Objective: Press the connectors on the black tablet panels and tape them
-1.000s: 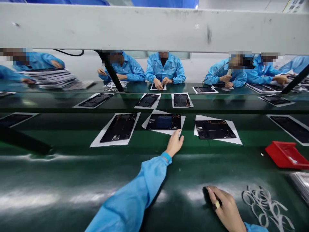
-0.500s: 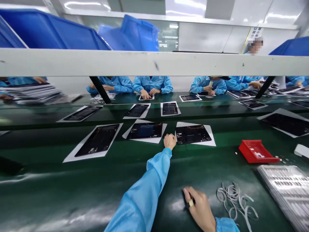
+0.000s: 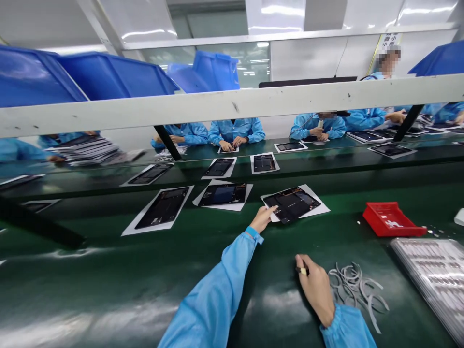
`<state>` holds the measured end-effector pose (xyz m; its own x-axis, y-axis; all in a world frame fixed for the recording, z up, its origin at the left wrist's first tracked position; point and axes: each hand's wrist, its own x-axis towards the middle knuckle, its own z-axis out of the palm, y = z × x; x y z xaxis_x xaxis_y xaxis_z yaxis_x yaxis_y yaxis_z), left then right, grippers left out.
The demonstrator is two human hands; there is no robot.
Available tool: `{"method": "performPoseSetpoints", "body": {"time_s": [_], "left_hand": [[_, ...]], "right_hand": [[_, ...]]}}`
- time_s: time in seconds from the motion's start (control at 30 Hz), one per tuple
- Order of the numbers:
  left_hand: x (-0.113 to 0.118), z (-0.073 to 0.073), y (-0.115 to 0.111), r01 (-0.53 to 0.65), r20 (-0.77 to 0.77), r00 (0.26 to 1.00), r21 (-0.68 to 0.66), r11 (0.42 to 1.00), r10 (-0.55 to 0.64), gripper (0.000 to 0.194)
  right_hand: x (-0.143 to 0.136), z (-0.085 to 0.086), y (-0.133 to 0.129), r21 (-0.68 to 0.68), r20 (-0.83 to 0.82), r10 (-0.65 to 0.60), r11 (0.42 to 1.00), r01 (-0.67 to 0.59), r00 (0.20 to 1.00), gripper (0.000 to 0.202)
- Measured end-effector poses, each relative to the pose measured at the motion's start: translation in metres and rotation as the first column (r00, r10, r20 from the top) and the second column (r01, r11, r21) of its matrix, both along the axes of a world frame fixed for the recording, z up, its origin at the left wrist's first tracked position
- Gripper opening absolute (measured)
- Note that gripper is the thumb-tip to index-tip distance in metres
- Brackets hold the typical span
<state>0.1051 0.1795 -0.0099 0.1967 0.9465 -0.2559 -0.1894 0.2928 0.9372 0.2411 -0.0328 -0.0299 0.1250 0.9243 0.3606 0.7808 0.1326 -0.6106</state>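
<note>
My left hand (image 3: 264,218) reaches forward and pinches the near left corner of a black tablet-like panel (image 3: 294,204), with the thumb on top. That panel lies askew on a white sheet (image 3: 323,208), its near corner past the sheet's edge. Closer to me, my right hand (image 3: 315,286) is closed low over the bench, with a small dark thing with a pale band at its fingers; its kind is not clear. Curled grey strips (image 3: 357,285) lie beside my right hand. Two similar panels, a middle one (image 3: 224,194) and a left one (image 3: 163,207), rest on sheets.
A red tray (image 3: 391,220) with small white bits and a clear tray stack (image 3: 431,270) stand at right. A white rail (image 3: 232,104) crosses above, with blue bins (image 3: 116,75) behind. Co-workers in blue sleeves (image 3: 237,129) sit across, beyond a raised strip bearing more panels.
My left hand has shifted right and taken the panel's corner, and the panel has turned on its sheet. My right hand has moved slightly forward and right. The camera view has tilted.
</note>
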Motion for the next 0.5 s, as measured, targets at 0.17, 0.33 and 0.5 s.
{"method": "performPoseSetpoints", "body": {"time_s": [0.17, 0.33, 0.5], "left_hand": [[-0.050, 0.016, -0.091, 0.021, 0.094, 0.995, -0.027, 0.999, -0.019, 0.030], [-0.108, 0.002, -0.220, -0.014, 0.151, 0.987, -0.304, 0.952, 0.063, 0.041], [-0.117, -0.004, -0.312, 0.032, 0.105, 0.994, -0.517, 0.856, 0.026, 0.050]], "right_hand": [[-0.002, 0.005, -0.005, -0.081, -0.076, 0.003, 0.997, -0.010, 0.997, 0.037], [-0.016, 0.014, -0.014, -0.158, -0.213, 0.039, 0.985, -0.074, 0.976, 0.046], [-0.027, 0.010, -0.022, -0.292, -0.036, 0.169, 0.941, -0.172, 0.985, 0.044]]}}
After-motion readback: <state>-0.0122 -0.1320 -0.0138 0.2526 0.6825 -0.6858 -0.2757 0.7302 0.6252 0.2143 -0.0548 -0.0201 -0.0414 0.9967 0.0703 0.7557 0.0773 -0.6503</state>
